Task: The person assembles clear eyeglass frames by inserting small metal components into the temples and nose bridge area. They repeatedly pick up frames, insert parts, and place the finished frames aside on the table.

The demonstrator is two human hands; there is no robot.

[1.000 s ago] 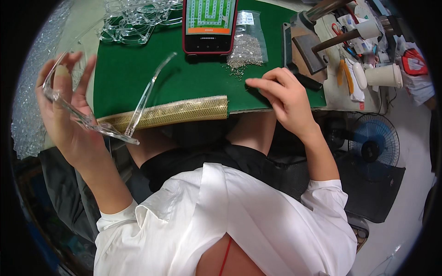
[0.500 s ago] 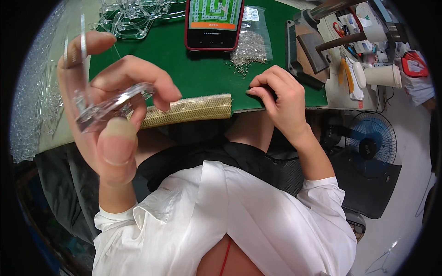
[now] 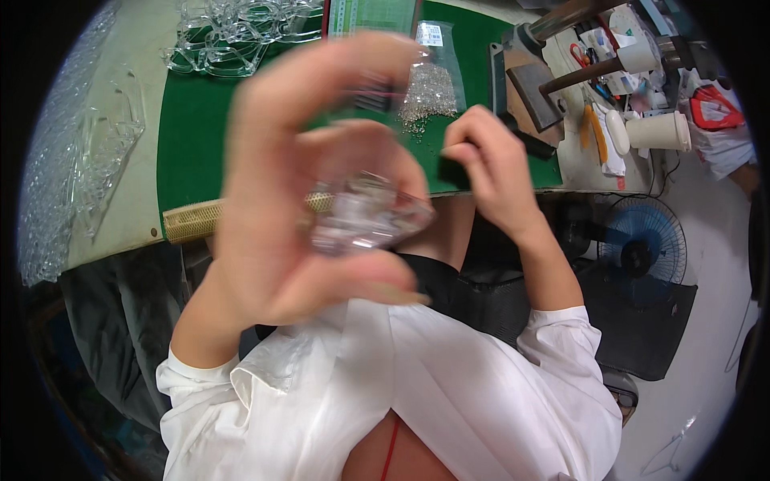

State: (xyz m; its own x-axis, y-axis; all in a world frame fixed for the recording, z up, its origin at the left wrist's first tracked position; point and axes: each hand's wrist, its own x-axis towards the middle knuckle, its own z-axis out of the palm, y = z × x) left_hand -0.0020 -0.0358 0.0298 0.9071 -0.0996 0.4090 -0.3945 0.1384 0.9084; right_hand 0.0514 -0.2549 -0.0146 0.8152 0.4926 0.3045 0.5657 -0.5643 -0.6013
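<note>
Raised close in front of me, my left hand [image 3: 269,160] is curled round a clear plastic eyeglass frame [image 3: 365,220]. Both are smeared by motion, so the frame's fine parts do not show. My right hand [image 3: 493,164] rests at the table's front edge, thumb against bent fingers; whatever lies in that pinch is hidden or too small to name. Beyond it, tiny metal pieces [image 3: 429,94] spill from a clear plastic bag [image 3: 449,60]. At the back left is a heap of similar clear eyeglass frames [image 3: 216,52].
A gold mesh-patterned roll [image 3: 188,223] lies along the front edge of the green mat [image 3: 192,152]. A phone [image 3: 373,18] stands behind my left hand. At right are a metal hand press [image 3: 536,96], a pale cup [image 3: 658,131] and a fan [image 3: 642,252]. Clear wrap covers the far left.
My left hand has swung right and closer in with the clear eyeglass frame, its fingers curling more round it. The right hand stays near the table edge, its pinch kept.
</note>
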